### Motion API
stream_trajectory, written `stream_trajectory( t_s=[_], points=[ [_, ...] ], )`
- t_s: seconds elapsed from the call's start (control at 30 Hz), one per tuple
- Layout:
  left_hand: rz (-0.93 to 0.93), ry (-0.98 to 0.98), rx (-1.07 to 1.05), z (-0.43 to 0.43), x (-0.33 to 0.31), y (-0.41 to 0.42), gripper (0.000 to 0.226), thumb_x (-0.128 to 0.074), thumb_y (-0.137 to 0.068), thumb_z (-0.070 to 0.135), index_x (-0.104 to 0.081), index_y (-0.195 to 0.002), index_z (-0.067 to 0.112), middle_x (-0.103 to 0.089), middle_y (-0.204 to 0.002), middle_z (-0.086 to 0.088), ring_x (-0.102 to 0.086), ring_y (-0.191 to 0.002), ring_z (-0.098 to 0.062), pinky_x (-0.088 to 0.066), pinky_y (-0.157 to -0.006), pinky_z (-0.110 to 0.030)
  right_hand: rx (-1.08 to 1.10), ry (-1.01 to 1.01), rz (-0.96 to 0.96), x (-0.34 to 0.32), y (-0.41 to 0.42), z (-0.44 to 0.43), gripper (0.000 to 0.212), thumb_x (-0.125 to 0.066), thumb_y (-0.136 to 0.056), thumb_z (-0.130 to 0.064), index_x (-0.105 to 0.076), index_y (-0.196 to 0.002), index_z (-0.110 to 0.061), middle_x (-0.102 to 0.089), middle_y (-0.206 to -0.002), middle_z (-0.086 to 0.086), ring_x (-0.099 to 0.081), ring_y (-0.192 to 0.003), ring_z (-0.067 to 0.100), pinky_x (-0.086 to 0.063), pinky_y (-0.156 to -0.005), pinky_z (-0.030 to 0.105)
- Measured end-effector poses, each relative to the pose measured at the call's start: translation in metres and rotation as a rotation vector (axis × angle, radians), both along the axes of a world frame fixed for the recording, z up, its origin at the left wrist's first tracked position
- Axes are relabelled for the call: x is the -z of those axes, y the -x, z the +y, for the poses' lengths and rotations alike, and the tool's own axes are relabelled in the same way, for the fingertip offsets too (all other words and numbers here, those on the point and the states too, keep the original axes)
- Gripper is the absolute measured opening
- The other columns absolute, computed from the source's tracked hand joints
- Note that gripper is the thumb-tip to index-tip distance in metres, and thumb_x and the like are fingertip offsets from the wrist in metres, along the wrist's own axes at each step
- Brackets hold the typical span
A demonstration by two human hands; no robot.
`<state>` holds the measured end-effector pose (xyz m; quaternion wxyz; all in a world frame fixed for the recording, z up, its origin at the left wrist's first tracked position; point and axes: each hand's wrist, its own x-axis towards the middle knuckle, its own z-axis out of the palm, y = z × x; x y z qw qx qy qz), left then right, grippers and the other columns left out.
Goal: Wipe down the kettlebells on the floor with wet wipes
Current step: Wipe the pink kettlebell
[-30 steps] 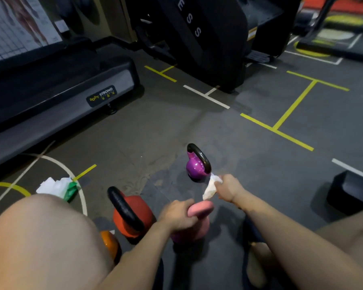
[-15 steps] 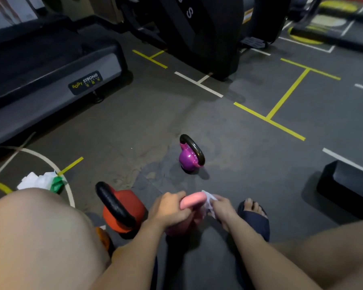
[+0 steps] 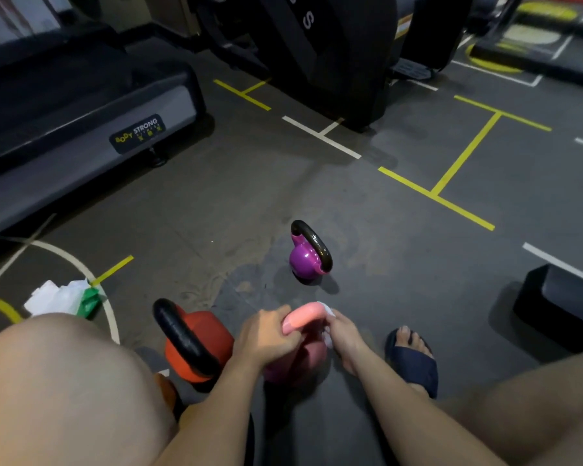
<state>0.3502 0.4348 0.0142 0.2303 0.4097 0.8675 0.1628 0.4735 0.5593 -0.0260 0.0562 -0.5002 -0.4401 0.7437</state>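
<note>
Wipe (image 3: 328, 313) and right hand (image 3: 345, 338) have been brought down within the last second. The wipe was held up off the far end of the handle and is now pressed against the pink kettlebell (image 3: 312, 356) at its 3 o'clock side, just under the handle. It is grasped in the curled fingers of that hand. The left hand (image 3: 266, 338) has been kept where it was, its fingers clenched round the handle at 9 o'clock, so the bell is steadied on the floor (image 3: 216, 213) between the feet. Wiping is judged to have passed from the handle to the body.

The pink bell is smooth and rounded, with a paler thick handle. A glossy purple kettlebell (image 3: 305, 260) with a black handle stands apart at 12 o'clock, and a matt red kettlebell (image 3: 212, 331) just beside at 9 o'clock; both are judged still to be wiped. A crumpled white and green pack (image 3: 64, 297) lies further off at 9 o'clock. The floor is dull, dark and scuffed.
</note>
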Motion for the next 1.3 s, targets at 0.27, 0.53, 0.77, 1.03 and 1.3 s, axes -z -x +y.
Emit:
stream_trajectory(
  t_s=[0.27,0.53,0.77,1.03,1.3],
  points=[
    [-0.024,-0.041,-0.045,-0.002,-0.002,0.016,0.028,-0.059,-0.074,0.049,-0.047,-0.079,0.024,-0.061,-0.069,0.0,-0.061,-0.077,-0.03,-0.043,-0.06,-0.036,0.096,0.077,0.064,-0.012,0.003,0.005,0.027,-0.051,-0.099,-0.017,-0.07,-0.117,-0.014,-0.075,-0.109,0.007,-0.07,-0.105,0.024,-0.055,-0.087,0.031],
    [-0.072,-0.013,-0.062,0.002,-0.004,0.0,0.025,-0.057,-0.072,0.044,-0.047,-0.081,0.023,-0.061,-0.073,0.0,-0.06,-0.078,-0.029,-0.045,-0.062,-0.035,-0.11,-0.068,-0.091,0.043,-0.007,0.007,0.045,-0.053,-0.074,-0.064,-0.077,-0.102,-0.038,-0.075,-0.108,-0.006,-0.068,-0.108,0.015,-0.045,-0.108,0.043],
    [-0.103,0.023,-0.053,0.006,-0.005,-0.008,0.022,-0.055,-0.073,0.043,-0.046,-0.082,0.024,-0.066,-0.083,-0.002,-0.062,-0.086,-0.033,-0.038,-0.064,-0.032,0.214,0.211,0.039,-0.012,0.005,0.001,0.027,-0.05,-0.101,-0.027,-0.069,-0.097,-0.008,-0.069,-0.101,0.011,-0.067,-0.095,0.024,-0.051,-0.077,0.033],
    [-0.161,0.054,-0.044,0.008,-0.009,-0.017,0.021,-0.053,-0.07,0.042,-0.046,-0.081,0.026,-0.064,-0.081,0.002,-0.062,-0.083,-0.029,-0.051,-0.068,-0.037,0.119,-0.025,-0.001,-0.022,-0.005,0.008,0.035,-0.071,-0.076,-0.045,-0.077,-0.087,-0.013,-0.076,-0.096,0.005,-0.07,-0.092,0.019,-0.052,-0.091,0.036],
    [-0.121,0.075,-0.037,0.011,-0.008,-0.028,0.02,-0.05,-0.069,0.04,-0.046,-0.083,0.027,-0.064,-0.086,-0.001,-0.063,-0.086,-0.032,-0.048,-0.068,-0.033,0.216,0.144,-0.052,0.005,-0.001,0.002,0.039,-0.045,-0.102,-0.041,-0.07,-0.109,-0.012,-0.073,-0.106,0.011,-0.069,-0.094,0.024,-0.052,-0.089,0.036]
  ],
)
